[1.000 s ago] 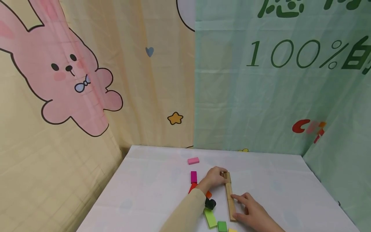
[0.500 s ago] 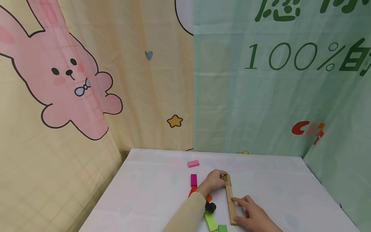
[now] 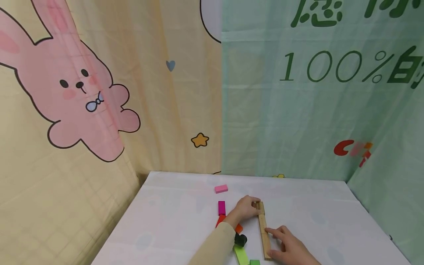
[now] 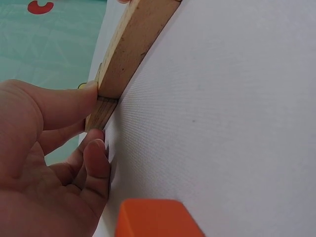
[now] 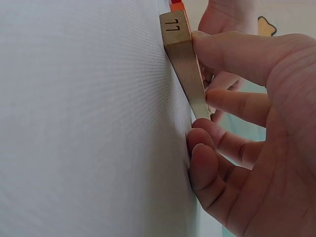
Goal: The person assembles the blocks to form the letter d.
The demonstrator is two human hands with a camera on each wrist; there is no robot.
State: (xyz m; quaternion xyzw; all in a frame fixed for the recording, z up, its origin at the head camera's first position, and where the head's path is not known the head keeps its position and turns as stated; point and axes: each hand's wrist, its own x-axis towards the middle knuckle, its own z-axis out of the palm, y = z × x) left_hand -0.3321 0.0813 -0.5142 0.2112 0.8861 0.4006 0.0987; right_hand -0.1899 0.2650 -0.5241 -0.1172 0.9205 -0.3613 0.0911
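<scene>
Several plain wooden blocks (image 3: 264,235) lie end to end in a straight row on the white table. At the far end of the row, my left hand (image 3: 246,208) pinches the last wooden block (image 4: 102,112), thumb beside the joint and index finger around its far end. My right hand (image 3: 289,246) is at the row's right side, its thumb and index fingertips touching the near wooden block (image 5: 183,64). Dark marks like "77" show on that block's end face in the right wrist view. The other fingers of both hands are bent close to the tabletop.
Left of the row lie pink (image 3: 221,188), magenta (image 3: 221,208), red (image 3: 221,219), orange (image 4: 155,219), black (image 3: 240,240), lime green (image 3: 241,254) and green (image 3: 254,262) pieces. The left forearm passes over some of them. Printed curtains (image 3: 179,110) stand behind the table (image 3: 159,221).
The head view has tilted slightly upward, so everything sits lower and a yellow piece at the bottom edge has left the picture. Hands and wooden row keep nearly the same places.
</scene>
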